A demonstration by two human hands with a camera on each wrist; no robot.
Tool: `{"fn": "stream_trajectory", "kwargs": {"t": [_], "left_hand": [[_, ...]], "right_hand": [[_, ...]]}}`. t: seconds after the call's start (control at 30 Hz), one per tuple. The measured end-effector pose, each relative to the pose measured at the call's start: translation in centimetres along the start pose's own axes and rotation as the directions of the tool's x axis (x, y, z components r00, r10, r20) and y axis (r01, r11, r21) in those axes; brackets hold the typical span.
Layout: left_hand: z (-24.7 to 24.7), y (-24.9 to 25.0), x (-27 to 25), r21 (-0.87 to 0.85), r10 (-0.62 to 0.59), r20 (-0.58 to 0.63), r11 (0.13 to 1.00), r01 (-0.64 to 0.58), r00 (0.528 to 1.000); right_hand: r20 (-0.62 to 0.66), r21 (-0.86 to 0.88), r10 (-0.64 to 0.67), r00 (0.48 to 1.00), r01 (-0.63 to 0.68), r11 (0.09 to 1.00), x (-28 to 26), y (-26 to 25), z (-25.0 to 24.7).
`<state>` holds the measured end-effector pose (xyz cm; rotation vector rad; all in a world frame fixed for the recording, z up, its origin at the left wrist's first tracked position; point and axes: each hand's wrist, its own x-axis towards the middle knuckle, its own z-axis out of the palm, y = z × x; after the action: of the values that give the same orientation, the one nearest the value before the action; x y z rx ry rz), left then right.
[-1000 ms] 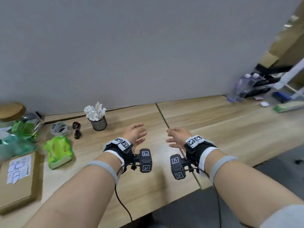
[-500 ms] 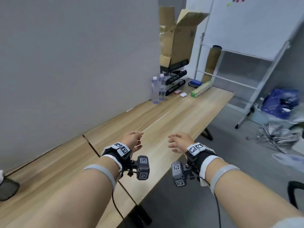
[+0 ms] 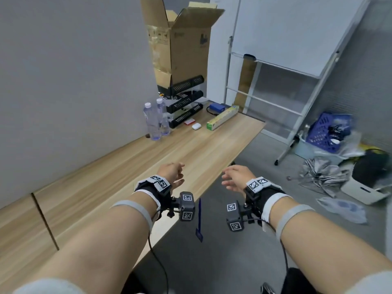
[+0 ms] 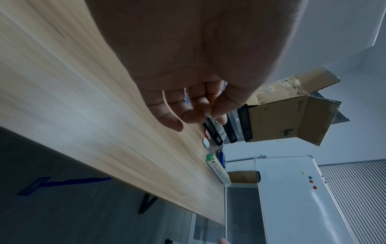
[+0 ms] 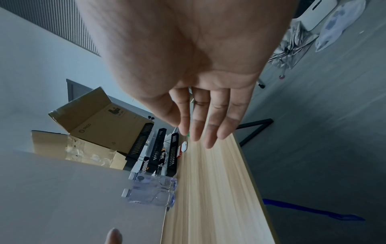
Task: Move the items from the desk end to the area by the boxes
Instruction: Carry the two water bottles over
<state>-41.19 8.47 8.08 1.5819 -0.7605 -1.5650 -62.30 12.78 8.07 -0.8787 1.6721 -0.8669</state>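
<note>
Fingers [image 5: 219,122] hang slack, bare; wood-grain desk [image 3: 191,149]; corrugated carton [image 3: 182,49].

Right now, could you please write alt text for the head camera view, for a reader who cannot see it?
Two bare hands, left hand and right hand, hover empty over a long light wooden desk. At its far end stand two clear plastic water bottles, a black tiered rack and an open brown cardboard box.

Whiteboard [image 3: 297,28], blue basket [image 3: 327,132] on floor, crumpled grey umbrella [image 3: 322,177]
</note>
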Motion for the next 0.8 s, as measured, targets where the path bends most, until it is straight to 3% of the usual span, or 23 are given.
{"fn": "stream_trajectory", "kwargs": {"t": [0.23, 0.53, 0.8], "left_hand": [[2.4, 2.3, 7.6, -0.096, -0.036, -0.031, 0.995, 0.033, 0.999], [8.2, 8.0, 21.5, -0.278, -0.052, -0.021, 0.960, 0.044, 0.998], [4.8, 13.4, 30.1, -0.313, -0.086, -0.237, 0.950, 0.008, 0.968]], "right_hand": [[0.097, -0.053, 0.007, 0.995, -0.002, 0.999, 7.8, -4.7, 0.2], [0.171, -0.287, 0.048, 0.984, 0.003, 0.958, 22.9, -13.0, 0.2], [0.278, -0.322, 0.054, 0.959, 0.041, 0.946, 32.4, -17.5, 4.4]]}}
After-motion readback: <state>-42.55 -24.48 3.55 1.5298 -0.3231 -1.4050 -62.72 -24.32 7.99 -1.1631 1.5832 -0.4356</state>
